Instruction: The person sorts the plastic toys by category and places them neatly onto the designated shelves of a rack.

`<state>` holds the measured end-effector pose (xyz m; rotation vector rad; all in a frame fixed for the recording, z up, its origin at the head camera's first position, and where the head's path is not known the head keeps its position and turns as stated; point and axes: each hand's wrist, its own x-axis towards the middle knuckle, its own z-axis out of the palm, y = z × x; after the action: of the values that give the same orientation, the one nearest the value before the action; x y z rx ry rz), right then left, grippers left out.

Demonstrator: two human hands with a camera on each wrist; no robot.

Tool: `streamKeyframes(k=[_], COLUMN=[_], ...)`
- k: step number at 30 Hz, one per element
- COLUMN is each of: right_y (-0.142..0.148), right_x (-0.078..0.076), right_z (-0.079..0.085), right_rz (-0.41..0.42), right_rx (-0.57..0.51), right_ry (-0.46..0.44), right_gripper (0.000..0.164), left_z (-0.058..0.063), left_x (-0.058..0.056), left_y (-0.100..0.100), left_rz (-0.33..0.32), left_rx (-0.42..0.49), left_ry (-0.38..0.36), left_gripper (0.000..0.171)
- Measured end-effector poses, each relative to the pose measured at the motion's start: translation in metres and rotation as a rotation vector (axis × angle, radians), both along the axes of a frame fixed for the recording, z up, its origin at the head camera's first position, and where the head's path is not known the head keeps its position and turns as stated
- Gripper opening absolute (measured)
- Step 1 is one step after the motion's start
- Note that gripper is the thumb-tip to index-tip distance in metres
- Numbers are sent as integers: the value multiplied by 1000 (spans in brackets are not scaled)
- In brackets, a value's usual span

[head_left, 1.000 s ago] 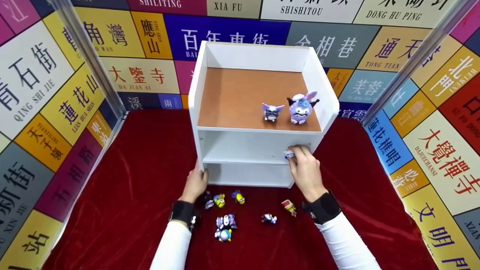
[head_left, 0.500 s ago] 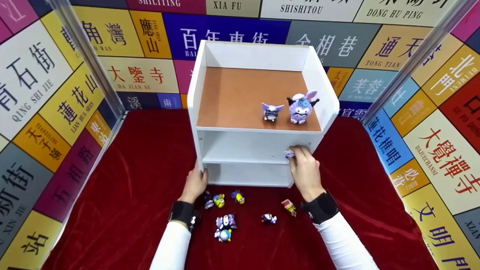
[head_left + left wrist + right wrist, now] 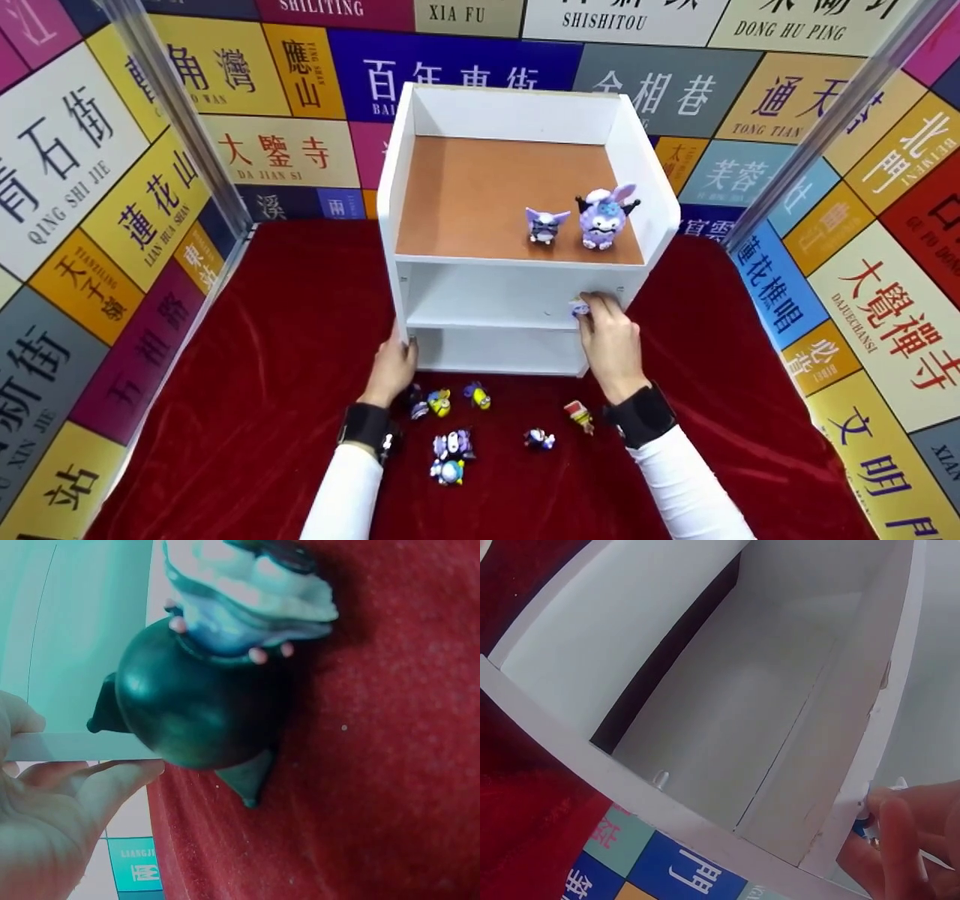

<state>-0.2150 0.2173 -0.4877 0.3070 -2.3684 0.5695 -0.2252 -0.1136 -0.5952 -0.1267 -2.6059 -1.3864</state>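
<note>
A white shelf unit (image 3: 510, 259) with a brown top board stands on the red cloth. At its lower left edge my left hand (image 3: 391, 366) grips the side panel (image 3: 82, 746), with thumb and fingers on opposite faces in the left wrist view. My right hand (image 3: 611, 337) pinches a small white and blue figurine (image 3: 578, 307) at the right end of the middle shelf. Much of that figurine is hidden by the fingers (image 3: 900, 844) in the right wrist view. Two purple figurines, a smaller one (image 3: 543, 226) and a larger one with rabbit ears (image 3: 599, 221), stand on the top board.
Several figurines lie on the red cloth (image 3: 300, 300) before the unit: yellow ones (image 3: 438, 403), a purple and black one (image 3: 451, 444), a blue and white one (image 3: 448, 472), a dark and white one (image 3: 539, 439) and a red and yellow one (image 3: 579, 416). Printed walls surround the cloth.
</note>
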Motion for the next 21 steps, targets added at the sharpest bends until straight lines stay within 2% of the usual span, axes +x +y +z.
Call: streamKeyframes(k=[7,13,21], right_y=[-2,-2,0], right_x=[2,3,0], right_z=[-1,-3,2], right_rz=[-5,-6,-11], right_rx=[28,44,67], right_ry=[13,13,22], right_gripper=[31,33,32], left_z=[-1,-3,1], left_x=[2,5,1], left_y=[0,-1,0], left_rz=[-19,-12,-9], left_rx=[24,9,11], left_ry=[-34,-11,-4], left_gripper=[57,57,59])
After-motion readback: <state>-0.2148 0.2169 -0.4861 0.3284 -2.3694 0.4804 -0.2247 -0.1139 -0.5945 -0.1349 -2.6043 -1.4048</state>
